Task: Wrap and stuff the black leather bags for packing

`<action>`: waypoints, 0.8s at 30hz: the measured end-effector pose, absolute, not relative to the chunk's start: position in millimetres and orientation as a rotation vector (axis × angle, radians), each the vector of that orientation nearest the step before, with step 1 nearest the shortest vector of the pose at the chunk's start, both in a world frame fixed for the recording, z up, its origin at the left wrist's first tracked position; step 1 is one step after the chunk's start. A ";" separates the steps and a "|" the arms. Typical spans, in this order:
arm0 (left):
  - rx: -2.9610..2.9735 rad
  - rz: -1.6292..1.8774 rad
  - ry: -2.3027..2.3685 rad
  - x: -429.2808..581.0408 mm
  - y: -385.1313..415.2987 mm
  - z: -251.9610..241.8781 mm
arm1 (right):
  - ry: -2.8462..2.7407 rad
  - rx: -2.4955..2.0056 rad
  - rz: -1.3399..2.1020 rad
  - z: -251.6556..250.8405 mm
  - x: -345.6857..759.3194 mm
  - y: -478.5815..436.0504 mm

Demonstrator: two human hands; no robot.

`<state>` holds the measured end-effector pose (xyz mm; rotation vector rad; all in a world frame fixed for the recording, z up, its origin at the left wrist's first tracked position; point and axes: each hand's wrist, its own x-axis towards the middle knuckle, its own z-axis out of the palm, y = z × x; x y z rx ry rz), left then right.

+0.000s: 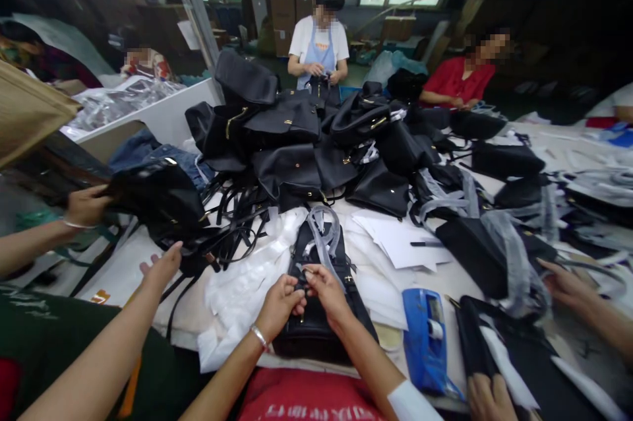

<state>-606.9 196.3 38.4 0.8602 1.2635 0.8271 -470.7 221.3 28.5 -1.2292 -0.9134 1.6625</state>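
Note:
A black bag (pixel 324 335) lies in front of me, with a wrapped handle (pixel 324 236) at its far end. Over its upper part, my left hand (pixel 283 305) is closed, fingertips pinched at a small dark piece I cannot make out clearly. My right hand (pixel 324 289) meets it from the other side, thumb and fingers pressed together on the same spot. The two hands nearly touch. A silver bracelet (pixel 259 338) circles my left wrist. Gold-coloured fittings show on the bag beside and below my hands.
Black bags (pixel 297 170) are heaped ahead. White wrapping (pixel 252 276) lies left, paper sheets (pixel 395 239) and a blue tape dispenser (pixel 428 335) right. A co-worker's hands hold a black bag (pixel 158 200) at left; another's hands touch bags at right. More people work beyond.

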 end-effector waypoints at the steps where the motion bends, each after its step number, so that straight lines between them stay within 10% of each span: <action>1: 0.876 0.815 1.239 -604.9 194.6 38.2 | -0.921 -1.213 1.639 30.4 -470.4 223.2; 24: 0.864 0.741 0.982 -610.9 208.3 43.9 | -2.345 -2.255 0.360 -23.7 -290.6 181.5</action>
